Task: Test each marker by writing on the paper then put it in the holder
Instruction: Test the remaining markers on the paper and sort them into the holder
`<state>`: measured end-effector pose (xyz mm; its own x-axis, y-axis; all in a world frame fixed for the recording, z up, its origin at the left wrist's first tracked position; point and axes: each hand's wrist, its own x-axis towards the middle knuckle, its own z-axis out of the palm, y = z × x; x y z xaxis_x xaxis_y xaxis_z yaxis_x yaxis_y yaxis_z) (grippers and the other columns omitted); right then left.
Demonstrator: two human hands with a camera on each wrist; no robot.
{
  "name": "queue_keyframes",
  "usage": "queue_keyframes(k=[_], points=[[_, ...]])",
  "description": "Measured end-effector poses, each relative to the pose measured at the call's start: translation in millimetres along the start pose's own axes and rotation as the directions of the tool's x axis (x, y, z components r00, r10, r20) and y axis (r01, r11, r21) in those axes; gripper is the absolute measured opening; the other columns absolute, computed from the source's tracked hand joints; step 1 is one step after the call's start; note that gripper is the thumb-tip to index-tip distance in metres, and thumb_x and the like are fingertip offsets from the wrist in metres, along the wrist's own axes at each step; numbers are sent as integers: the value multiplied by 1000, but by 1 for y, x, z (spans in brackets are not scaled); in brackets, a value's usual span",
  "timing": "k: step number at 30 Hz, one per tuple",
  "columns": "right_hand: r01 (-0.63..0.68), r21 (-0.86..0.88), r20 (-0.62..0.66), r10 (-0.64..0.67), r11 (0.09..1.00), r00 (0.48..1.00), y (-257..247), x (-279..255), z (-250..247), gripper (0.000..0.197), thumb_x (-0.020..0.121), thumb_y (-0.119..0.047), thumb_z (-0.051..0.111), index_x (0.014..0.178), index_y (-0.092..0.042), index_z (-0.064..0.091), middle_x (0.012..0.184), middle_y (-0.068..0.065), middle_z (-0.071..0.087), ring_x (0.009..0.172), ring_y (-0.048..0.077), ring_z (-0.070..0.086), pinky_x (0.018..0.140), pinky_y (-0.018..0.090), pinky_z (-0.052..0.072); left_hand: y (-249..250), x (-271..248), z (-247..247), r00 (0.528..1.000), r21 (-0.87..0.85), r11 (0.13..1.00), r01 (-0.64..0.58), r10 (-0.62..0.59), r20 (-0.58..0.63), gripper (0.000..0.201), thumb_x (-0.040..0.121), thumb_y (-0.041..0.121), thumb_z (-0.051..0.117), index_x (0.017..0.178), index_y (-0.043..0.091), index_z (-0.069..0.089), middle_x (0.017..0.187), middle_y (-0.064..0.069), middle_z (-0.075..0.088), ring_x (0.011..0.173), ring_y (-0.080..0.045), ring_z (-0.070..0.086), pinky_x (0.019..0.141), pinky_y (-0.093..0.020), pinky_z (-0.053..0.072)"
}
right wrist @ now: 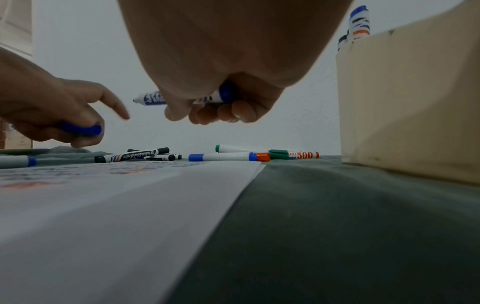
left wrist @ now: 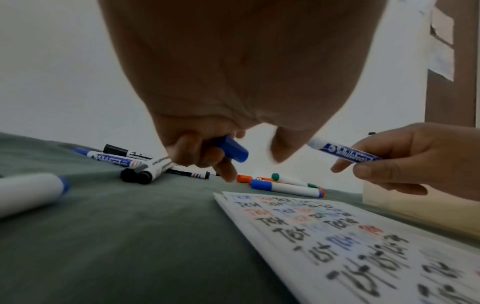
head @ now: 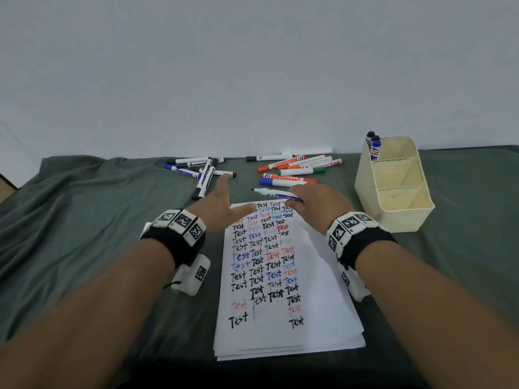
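While its blue cap [left wrist: 232, 151] sits apart in the left hand [head: 222, 204], the uncapped blue marker [head: 276, 194] lies almost level in the right hand [head: 317, 202], its dark tip pointing left above the far edge of the paper [head: 317, 299]. The right grip is clenched round the marker's barrel, thumb under and fingers over, as the left wrist view shows plainly. The left grip grasps the cap with its lower fingers curled about it, while the forefinger and thumb stick out straight. The two hands are near each other but apart, both raised above the top of the sheet.

The paper is a small stack of white sheets on the worktop, the top one covered with rows of the word "Test" in black, blue and red. Beyond it lie two loose heaps of capped markers: black and blue ones [head: 203, 175] to the left, and orange, green, red and blue ones [head: 295, 171] to the right.

The cream holder [head: 393, 189] stands right of the paper, with three compartments in a row. Three markers [head: 373, 146] stand upright in its far compartment, one blue-capped and the others dark. A grey-green cloth [head: 84, 220] covers the worktop, wrinkled at the left, with a pale wall behind.
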<state>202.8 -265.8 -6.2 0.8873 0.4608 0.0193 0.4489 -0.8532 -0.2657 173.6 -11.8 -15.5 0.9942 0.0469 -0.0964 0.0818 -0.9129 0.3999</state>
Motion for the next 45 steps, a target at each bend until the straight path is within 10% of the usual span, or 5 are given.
queue_keyframes(k=[4, 11, 21, 38, 45], points=[[-14, 4, 5, 14, 1000, 1000, -1, -2, -1, 24, 107, -42, 46, 100, -21, 57, 97, 0, 62, 85, 20, 57, 69, 32, 41, -15, 0, -12, 1000, 187, 982, 15, -17, 10, 30, 96, 14, 50, 122, 14, 37, 82, 0, 55, 73, -21, 58, 59, -31, 37], [-31, 5, 20, 31, 999, 999, -2, -1, -1, 26, 107, -42, 46, 102, -20, 58, 96, 0, 62, 84, 20, 58, 69, 32, 41, -32, 4, -34, 996, 461, 887, -36, -7, 91, 30, 90, 19, 71, 120, 18, 70, 123, -6, 65, 114, -24, 60, 92, -29, 43], [-55, 84, -62, 61, 995, 996, 3, 0, 4, 40, 107, -42, 44, 146, -33, 46, 118, 5, 69, 91, 23, 61, 74, 34, 50, -19, -16, -20, 993, 577, 817, 1, 66, -95, 69, 80, 68, 62, 139, 35, 50, 145, -2, 43, 132, -30, 39, 107, -46, 37], [-31, 283, -112, 66, 959, 991, 15, 2, 6, 81, 94, -9, 65, 160, -34, 25, 152, 5, 46, 137, 26, 48, 102, 28, 38, -2, -33, 42, 912, 331, 936, -118, -30, 409, 133, 37, 110, 30, 148, 54, -17, 161, 3, -34, 147, -30, -31, 117, -55, -15], [-59, 713, -285, 365, 699, 887, 30, -14, -12, 27, 100, -49, 54, 90, -29, 69, 60, -12, 64, 54, 4, 57, 60, 22, 46, 0, -32, 43, 924, 294, 953, -79, -40, 379, 136, 33, 110, 38, 148, 57, -10, 160, 8, -33, 149, -28, -28, 115, -60, -14]])
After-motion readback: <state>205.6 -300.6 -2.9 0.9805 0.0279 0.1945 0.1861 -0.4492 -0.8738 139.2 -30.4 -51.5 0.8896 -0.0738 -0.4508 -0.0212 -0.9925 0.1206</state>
